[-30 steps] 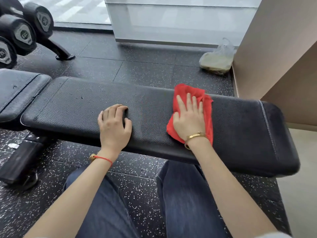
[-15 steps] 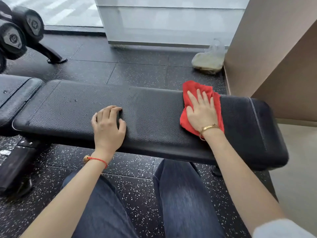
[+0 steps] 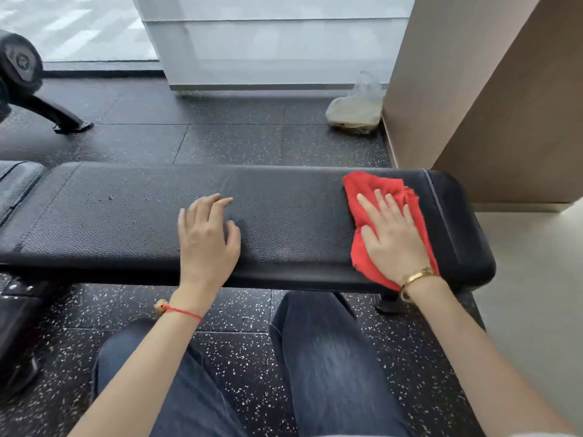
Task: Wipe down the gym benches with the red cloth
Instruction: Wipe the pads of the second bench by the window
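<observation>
Wiping nears the tabletop [image 3: 284,216] end: right hand [image 3: 389,239] fingers [image 3: 378,205] spread flat on red cloth [image 3: 362,190]; left hand [image 3: 206,241] fingers loosely apart; second pad [image 3: 15,181] beyond them judged pending.

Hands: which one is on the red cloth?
The right hand, with the gold bracelet, lies flat on the red cloth near the bench's right end. The left hand, with the red string, rests on bare padding.
</observation>
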Motion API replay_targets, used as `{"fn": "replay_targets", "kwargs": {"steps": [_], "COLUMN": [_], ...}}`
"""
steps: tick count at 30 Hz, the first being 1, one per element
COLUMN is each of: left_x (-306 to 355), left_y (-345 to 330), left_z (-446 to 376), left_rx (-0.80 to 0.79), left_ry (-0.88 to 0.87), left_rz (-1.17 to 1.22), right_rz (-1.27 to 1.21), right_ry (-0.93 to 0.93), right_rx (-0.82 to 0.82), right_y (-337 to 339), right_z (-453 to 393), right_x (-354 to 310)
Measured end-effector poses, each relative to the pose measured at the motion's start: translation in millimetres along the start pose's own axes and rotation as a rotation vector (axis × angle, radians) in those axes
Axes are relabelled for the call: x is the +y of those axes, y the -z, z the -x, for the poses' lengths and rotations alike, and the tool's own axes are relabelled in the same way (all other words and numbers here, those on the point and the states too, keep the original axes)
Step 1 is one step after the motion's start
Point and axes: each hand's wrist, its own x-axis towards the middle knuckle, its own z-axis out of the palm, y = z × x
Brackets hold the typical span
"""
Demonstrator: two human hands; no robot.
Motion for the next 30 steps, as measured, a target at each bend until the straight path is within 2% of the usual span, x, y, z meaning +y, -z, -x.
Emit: {"fn": "replay_targets", "kwargs": {"steps": [2,4,9,11,15,17,19,23,30], "left_x": [21,42,81,83,80,83,84,82,81], "left_y": [-6,-16,-47,-54,-59,-59,-59,-60,-63], "left_z": [-3,-5,-6,-5,-4,-3,-3,-3,-1], "left_rx": [-0.007,-0.036,-0.143,-0.144,-0.130,-0.128,-0.126,-0.104,-0.082], "left_ry": [-0.051,-0.086,-0.145,-0.146,-0.154,-0.153,-0.149,-0.142,-0.154], "left_rz": [0.045,0.085,0.062,0.014,-0.011,-0.035,-0.051,-0.031,-0.024], "right_rz": [0.028,0.051,0.025,0.013,0.027,0.056,0.057,0.021,-0.007], "right_ry": [-0.153,-0.183,0.054,0.063,-0.143,-0.263,-0.300,-0.238,-0.153], "right_rx": [0.004,-0.006,-0.029,-0.009,0.056,0.052,0.020,-0.050,0.059], "right_y": [8,10,2,5,16,22,27,26,21], "right_z": [-26,-42,-1,22,31,6,-29,-57,40], "right_x": [15,12,-7,6,53,73,81,76,80]}}
